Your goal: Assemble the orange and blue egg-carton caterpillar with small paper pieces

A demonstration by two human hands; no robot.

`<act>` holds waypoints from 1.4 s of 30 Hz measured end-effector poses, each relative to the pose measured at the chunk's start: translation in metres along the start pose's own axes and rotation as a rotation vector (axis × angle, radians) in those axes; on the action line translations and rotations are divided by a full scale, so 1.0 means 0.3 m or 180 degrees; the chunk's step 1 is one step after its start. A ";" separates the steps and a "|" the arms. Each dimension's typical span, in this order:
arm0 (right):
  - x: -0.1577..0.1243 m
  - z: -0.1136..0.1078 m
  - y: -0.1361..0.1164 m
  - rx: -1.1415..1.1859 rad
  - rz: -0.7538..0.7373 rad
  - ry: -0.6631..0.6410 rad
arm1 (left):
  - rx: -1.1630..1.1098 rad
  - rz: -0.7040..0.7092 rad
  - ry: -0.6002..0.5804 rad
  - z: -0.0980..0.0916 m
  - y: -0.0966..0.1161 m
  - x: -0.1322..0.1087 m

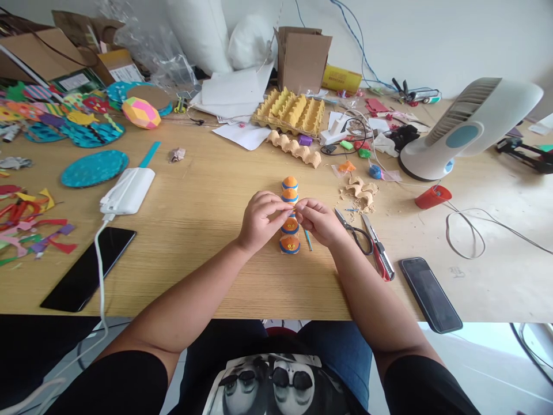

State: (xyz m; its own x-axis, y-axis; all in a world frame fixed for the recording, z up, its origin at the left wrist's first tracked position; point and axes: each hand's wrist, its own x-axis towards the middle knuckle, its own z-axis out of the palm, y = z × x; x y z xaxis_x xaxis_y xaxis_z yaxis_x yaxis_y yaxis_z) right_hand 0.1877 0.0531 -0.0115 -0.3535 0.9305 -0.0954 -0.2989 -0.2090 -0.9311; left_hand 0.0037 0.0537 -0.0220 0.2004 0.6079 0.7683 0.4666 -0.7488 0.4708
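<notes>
A row of orange domes with blue bands (289,243) stands on the wooden table in front of me; the nearest domes carry small yellow marks. Above the middle of this row, my left hand (264,218) and my right hand (317,220) meet with their fingertips pinched. Between the fingertips is something tiny and yellowish, too small to name. Part of the row is hidden behind the fingers. A thin blue stick (308,240) lies just right of the domes, below my right hand.
Scissors (360,233), a red box cutter (382,256) and a phone (431,295) lie at the right. Farther back are a red cup (433,196), a white fan (460,132) and egg trays (290,112). A power bank (128,191) and a black tablet (90,270) sit left.
</notes>
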 end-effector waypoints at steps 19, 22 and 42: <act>0.004 -0.002 0.003 0.0054 0.0026 0.0057 | -0.0042 0.0049 -0.0007 0.004 0.003 -0.001; 0.003 -0.003 0.003 -0.0046 0.0001 -0.0006 | -0.0030 0.0045 0.0002 0.004 0.001 -0.001; 0.008 -0.002 -0.001 0.0352 0.0168 0.0184 | -0.0067 -0.0098 0.0038 -0.005 0.003 0.000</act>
State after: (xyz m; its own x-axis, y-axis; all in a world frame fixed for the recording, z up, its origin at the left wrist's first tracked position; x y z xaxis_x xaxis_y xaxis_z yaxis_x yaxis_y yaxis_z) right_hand 0.1875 0.0555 -0.0118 -0.3206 0.9325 -0.1662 -0.3782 -0.2869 -0.8801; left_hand 0.0029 0.0526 -0.0210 0.1759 0.6276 0.7584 0.4541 -0.7353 0.5031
